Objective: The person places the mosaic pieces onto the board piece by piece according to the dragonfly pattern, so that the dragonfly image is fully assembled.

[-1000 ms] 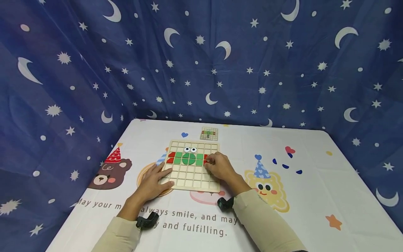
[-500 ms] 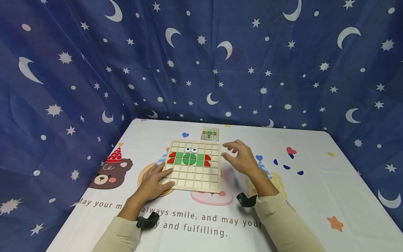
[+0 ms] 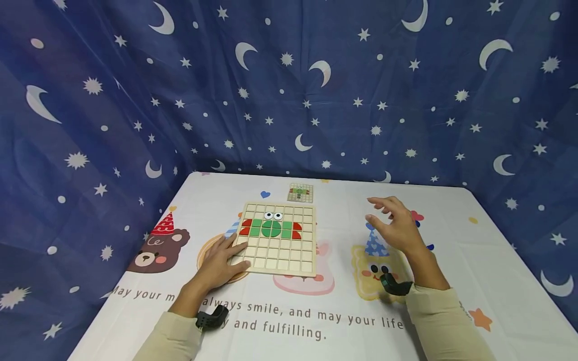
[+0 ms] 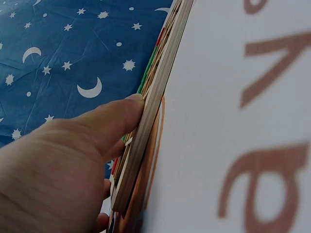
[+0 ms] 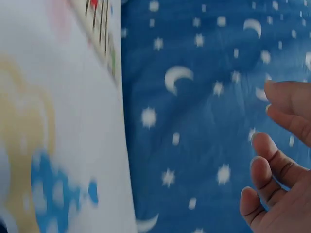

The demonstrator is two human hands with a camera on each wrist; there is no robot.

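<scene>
A wooden grid board [image 3: 280, 255] lies flat on the table. It carries round eye pieces [image 3: 273, 216], a green circle [image 3: 271, 229] of quarter pieces, green squares [image 3: 286, 229] and curved red pieces [image 3: 296, 230] at both ends. My left hand [image 3: 221, 260] rests on the board's near left corner, fingers spread; in the left wrist view the thumb [image 4: 119, 116] presses over the board's edge. Above the table to the right of the board, my right hand [image 3: 397, 225] hovers with parted fingers and nothing between them. Dark blue pieces [image 3: 430, 247] lie beyond it, partly hidden by the hand.
Behind the board lies a small pattern card [image 3: 300, 192] with a similar figure. The white tablecloth [image 3: 496, 240] has printed cartoons and lettering. A blue curtain [image 3: 343, 100] with moons and stars hangs along the back and left side.
My right hand has left the red pieces at the figure's right end and moved right, toward the blue pieces, with its fingers parting. The left hand has stayed on the board.
</scene>
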